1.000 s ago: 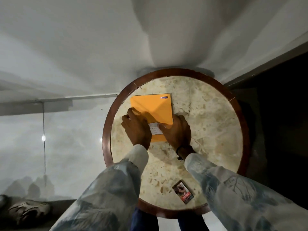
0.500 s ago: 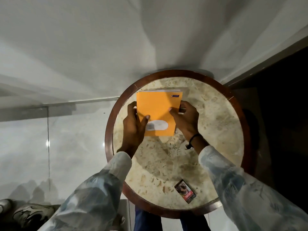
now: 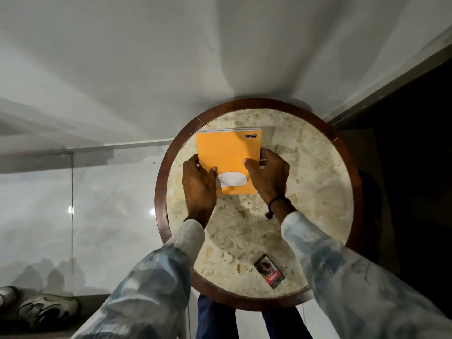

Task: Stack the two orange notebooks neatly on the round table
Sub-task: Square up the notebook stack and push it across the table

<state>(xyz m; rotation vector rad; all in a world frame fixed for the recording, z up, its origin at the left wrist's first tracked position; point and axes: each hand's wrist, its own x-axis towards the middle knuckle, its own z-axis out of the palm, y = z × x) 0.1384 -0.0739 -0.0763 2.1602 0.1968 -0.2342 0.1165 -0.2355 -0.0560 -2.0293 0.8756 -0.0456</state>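
Near edge of the surface (image 3: 318, 192): small printed card (image 3: 269, 271), untouched. Mid-surface: left hand (image 3: 198, 187) and right hand (image 3: 267, 178) clamp the orange notebooks (image 3: 228, 155) by their side edges, thumbs on the cover. A second ago both palms lay flat on the pile; now it is stood up on its near edge, likely being squared. Page edges show at top. Far side: rim, then wall.

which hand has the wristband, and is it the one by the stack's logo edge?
The right hand: a dark wristband circles its wrist and the left hand has none. Yes, it grips the orange notebooks on the side with the small corner logo.
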